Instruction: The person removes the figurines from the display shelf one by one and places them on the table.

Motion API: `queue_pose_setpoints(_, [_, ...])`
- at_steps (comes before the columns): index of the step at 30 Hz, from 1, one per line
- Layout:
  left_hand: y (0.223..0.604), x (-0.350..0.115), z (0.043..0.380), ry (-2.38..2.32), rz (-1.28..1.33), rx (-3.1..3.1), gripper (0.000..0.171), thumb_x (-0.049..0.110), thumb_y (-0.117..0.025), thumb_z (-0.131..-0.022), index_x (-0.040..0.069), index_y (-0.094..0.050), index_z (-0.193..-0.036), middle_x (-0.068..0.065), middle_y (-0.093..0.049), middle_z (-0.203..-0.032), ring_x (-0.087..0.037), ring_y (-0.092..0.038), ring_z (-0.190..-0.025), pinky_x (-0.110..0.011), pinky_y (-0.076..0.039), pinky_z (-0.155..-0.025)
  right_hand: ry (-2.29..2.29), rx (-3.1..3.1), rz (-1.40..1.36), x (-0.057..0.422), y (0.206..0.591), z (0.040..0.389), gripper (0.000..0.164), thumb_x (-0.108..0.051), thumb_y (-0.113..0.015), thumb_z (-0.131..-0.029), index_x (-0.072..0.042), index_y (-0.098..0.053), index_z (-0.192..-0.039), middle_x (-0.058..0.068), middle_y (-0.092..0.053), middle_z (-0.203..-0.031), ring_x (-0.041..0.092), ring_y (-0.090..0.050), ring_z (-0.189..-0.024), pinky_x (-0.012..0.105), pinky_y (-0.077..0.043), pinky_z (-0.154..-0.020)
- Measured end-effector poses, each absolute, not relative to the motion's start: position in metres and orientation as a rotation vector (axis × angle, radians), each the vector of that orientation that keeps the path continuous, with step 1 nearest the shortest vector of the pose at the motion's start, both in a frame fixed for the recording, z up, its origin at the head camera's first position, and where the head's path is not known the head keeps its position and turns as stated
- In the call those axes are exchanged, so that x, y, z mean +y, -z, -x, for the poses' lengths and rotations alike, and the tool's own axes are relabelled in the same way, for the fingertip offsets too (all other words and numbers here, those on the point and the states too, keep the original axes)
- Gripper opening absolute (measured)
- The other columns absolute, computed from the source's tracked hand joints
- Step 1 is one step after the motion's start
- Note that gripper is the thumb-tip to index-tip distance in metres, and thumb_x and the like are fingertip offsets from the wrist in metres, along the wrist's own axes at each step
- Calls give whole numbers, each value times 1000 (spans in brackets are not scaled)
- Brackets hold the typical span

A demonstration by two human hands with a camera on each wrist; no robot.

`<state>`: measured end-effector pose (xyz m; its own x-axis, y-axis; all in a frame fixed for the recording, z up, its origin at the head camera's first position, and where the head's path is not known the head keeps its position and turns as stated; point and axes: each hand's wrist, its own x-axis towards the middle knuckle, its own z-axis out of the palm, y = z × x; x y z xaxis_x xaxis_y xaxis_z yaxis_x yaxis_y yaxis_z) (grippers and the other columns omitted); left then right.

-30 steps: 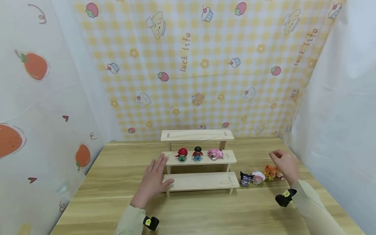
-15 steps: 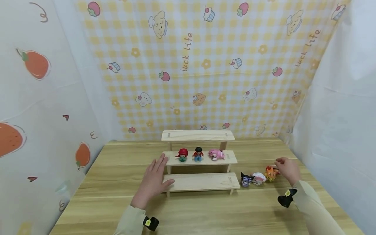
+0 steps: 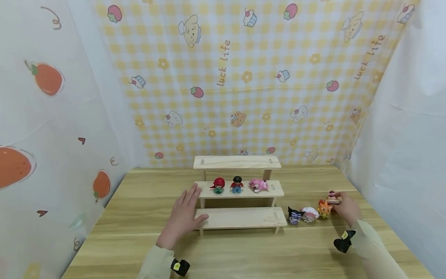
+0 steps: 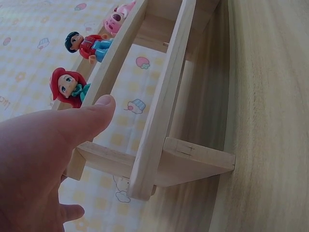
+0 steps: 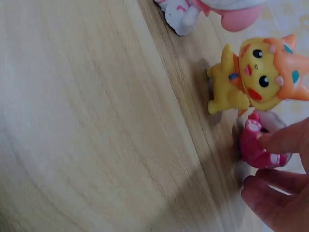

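Note:
At the far right of the head view, my right hand [image 3: 348, 209] pinches a small pink figurine [image 3: 332, 198]. The right wrist view shows its dark pink body with pale paw pads [image 5: 256, 147], thumb and fingers about it. Right beside it stands a yellow figurine in an orange hood [image 5: 256, 77]. My left hand [image 3: 180, 219] is spread at the left end of a three-tier wooden shelf [image 3: 240, 217], its thumb by the lowest tier. On the middle tier are a red-haired figurine [image 3: 218, 185], a black-capped boy figurine [image 3: 237, 185] and a pink bear figurine [image 3: 259, 185], which lies down.
A white-and-pink figurine [image 3: 309, 214] and a black-and-purple figurine [image 3: 294, 215] stand on the wooden table [image 3: 251, 255], between the shelf and my right hand. A checked cloth [image 3: 209, 97] hangs behind, with white cloths at both sides.
My right hand has come down from above the figurines and now grips the pink one, which shows slightly farther back. The left hand stays at the shelf's end. The head view has shifted slightly.

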<state>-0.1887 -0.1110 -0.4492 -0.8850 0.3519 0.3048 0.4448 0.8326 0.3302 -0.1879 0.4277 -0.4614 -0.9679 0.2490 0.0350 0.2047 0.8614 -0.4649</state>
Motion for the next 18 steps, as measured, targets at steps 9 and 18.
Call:
queue_pose_setpoints(9, [450, -110, 188, 590, 605, -2782, 85, 39, -72, -82, 4, -30, -148, -15, -22, -158, -49, -28, -137, -62, -27, -109, -801, -2979, 426, 437, 463, 193, 54, -41, -42, -99, 12, -43, -105, 32, -57, -93, 37, -55, -79, 40, -45, -65])
queue_pose_setpoints(18, [451, -110, 188, 604, 591, -2778, 84, 38, -72, -83, 5, -31, -148, -14, -23, -158, -49, -29, -136, -62, -28, -108, -884, -2970, 415, 435, 454, 198, 47, -25, -54, -93, 16, -38, -110, 36, -56, -99, 43, -57, -85, 46, -47, -70])
